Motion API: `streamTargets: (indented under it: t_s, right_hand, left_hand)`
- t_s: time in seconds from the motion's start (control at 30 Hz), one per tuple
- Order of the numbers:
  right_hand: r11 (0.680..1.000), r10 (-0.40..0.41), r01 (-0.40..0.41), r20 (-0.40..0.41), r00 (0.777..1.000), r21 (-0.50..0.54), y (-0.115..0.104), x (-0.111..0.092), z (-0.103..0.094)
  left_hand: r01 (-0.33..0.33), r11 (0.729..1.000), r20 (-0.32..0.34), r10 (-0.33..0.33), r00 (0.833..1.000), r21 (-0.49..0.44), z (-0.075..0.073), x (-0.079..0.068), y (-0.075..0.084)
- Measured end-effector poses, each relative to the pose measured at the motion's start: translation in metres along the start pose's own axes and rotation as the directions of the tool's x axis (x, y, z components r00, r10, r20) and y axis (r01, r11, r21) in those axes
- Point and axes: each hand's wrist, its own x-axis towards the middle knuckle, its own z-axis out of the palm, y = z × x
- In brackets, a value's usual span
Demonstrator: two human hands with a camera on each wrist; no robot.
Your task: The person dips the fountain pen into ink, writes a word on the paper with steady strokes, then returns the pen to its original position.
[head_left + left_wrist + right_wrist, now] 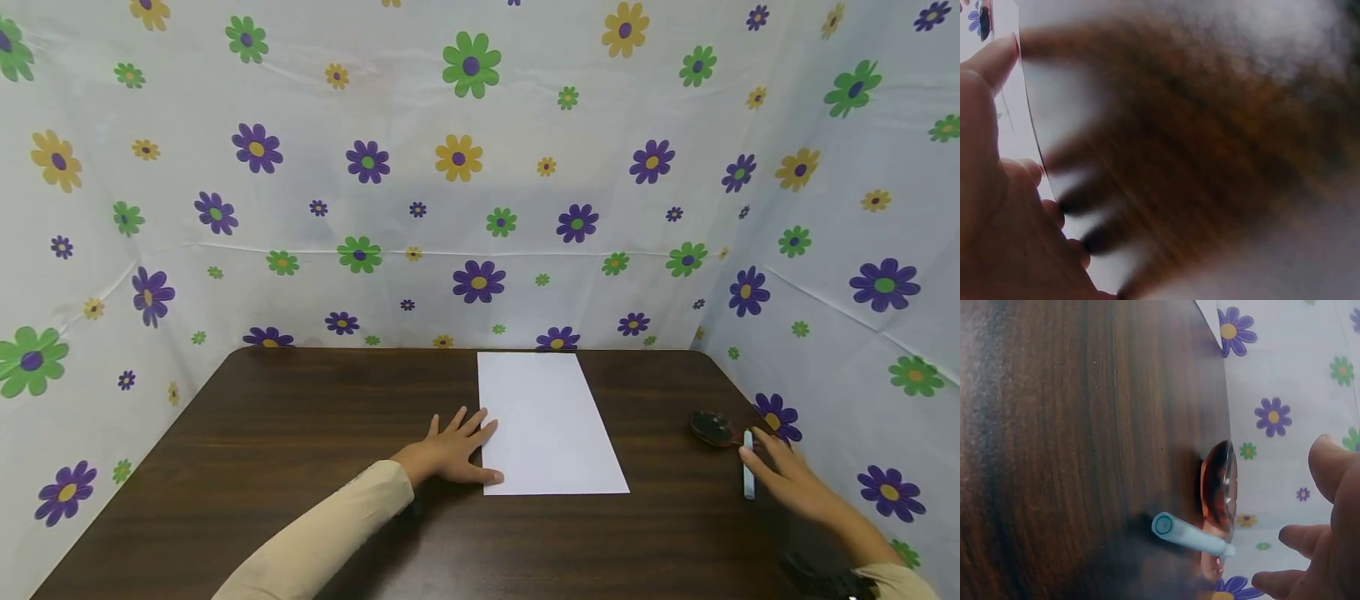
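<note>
A white sheet of paper lies on the dark wooden table, reaching its far edge. My left hand has its fingers spread over the sheet's left edge, thumb near the lower left corner. In the left wrist view, the left hand shows its fingertips along the paper's edge. At the right, a whitish marker with a teal ring on its end lies on the table. My right hand is beside that marker, and in the right wrist view its fingers are apart from it.
Just beyond the marker is a shiny, copper-toned item with a dark oval head and a narrow reddish stem. Flower-patterned white cloth hangs behind the table and along both sides, close to the right hand.
</note>
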Motion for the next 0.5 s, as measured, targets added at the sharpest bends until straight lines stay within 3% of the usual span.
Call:
streamTargets:
  t_s: [0.1,0.23,0.37,0.5]
  right_hand:
    - [0.995,0.064,-0.068,0.057,0.996,0.074,0.004,0.0,-0.002]
    - [0.972,0.18,-0.197,0.133,0.975,0.129,0.008,0.002,-0.006]
    - [0.943,0.266,-0.289,0.147,0.953,0.165,0.013,0.004,-0.008]
    - [0.891,0.354,-0.382,0.15,0.923,0.247,0.014,0.009,-0.01]
  left_hand:
    - [0.002,1.0,0.001,-0.002,1.0,0.004,0.0,0.0,-0.002]
    - [0.001,1.0,0.003,-0.001,1.0,0.002,0.0,0.0,-0.003]
    - [-0.002,1.0,0.006,0.002,1.0,0.002,-0.001,0.0,-0.004]
    - [-0.003,1.0,0.004,0.003,1.0,0.012,-0.001,0.001,-0.006]
